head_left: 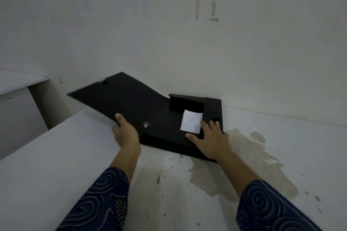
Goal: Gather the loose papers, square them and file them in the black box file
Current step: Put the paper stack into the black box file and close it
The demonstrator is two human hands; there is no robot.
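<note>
Nearest, two forearms in dark blue sleeves (272,210) patterned with pale swirls reach forward over a white surface (56,155) marked by a pale brown stain (249,157) just behind the right wrist. Ahead of the sleeves, the left hand (125,131) grips the near edge of the lid flap (120,97) of the black box file (165,131), thumb on top and fingers curled under, holding that flap raised and slanting away to the left of the grip. The right hand (211,138) lies flat and spread on the file's near right part, fingers extended, pressing down rather than clasping anything. Just beyond the right fingertips a white sheet of paper (191,121) sits inside the file's tray; faint printed lines show on it, too small to read. No brand or label is legible on the file. Between the two hands a round finger hole (146,124) pierces the black board. Past the paper a short black flap (185,104) stands upright. To the left of the left hand's grip the surface drops at an edge toward a lower white ledge (18,82). Farthest off, the file's back edge lies close to a scuffed white wall (169,24).
</note>
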